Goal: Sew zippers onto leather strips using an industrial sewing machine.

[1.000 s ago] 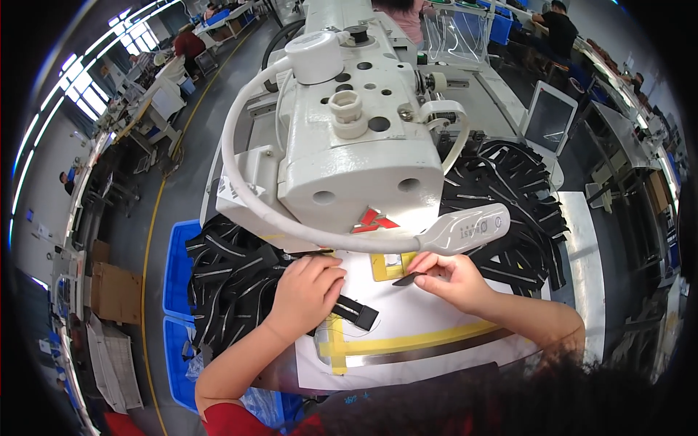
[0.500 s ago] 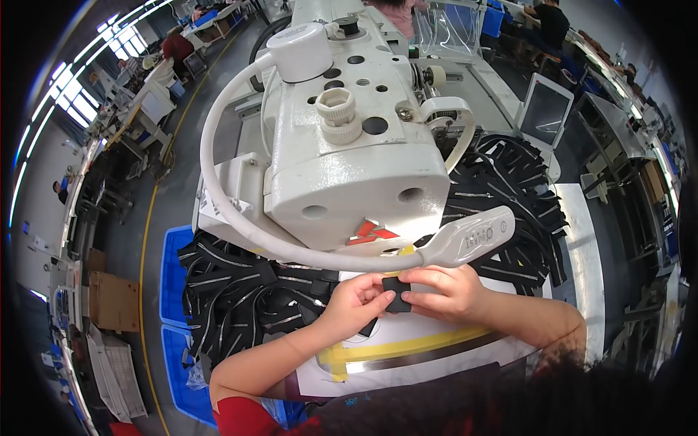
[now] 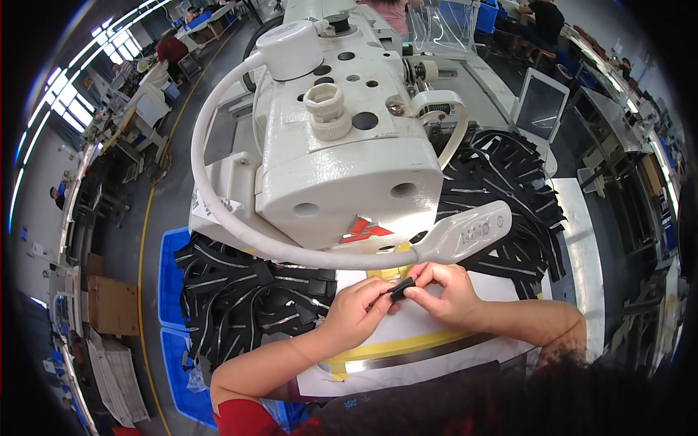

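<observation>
Between my fingertips is a small black fabric piece [image 3: 400, 289], held at a slant over the white work surface [image 3: 414, 327] with yellow tape. My left hand [image 3: 356, 312] pinches its left end, and my right hand [image 3: 447, 296] grips the right. Just above them are a yellow plate [image 3: 385, 272] and the lamp head [image 3: 465, 231] of the large white sewing machine [image 3: 349, 174]. Heaps of black zipper strips lie at the left [image 3: 240, 291] and right [image 3: 502, 196] of my hands.
Blue bins [image 3: 174, 356] stand at the left edge of the machine table, beside cardboard boxes [image 3: 116, 305]. A tablet [image 3: 538, 105] stands at the back right. Co-workers [image 3: 171, 51] sit at other tables in the distance.
My left hand has moved right to join my right hand. The black piece has gone from my right hand alone to both, and has turned from flat-on to a slanted, narrower view.
</observation>
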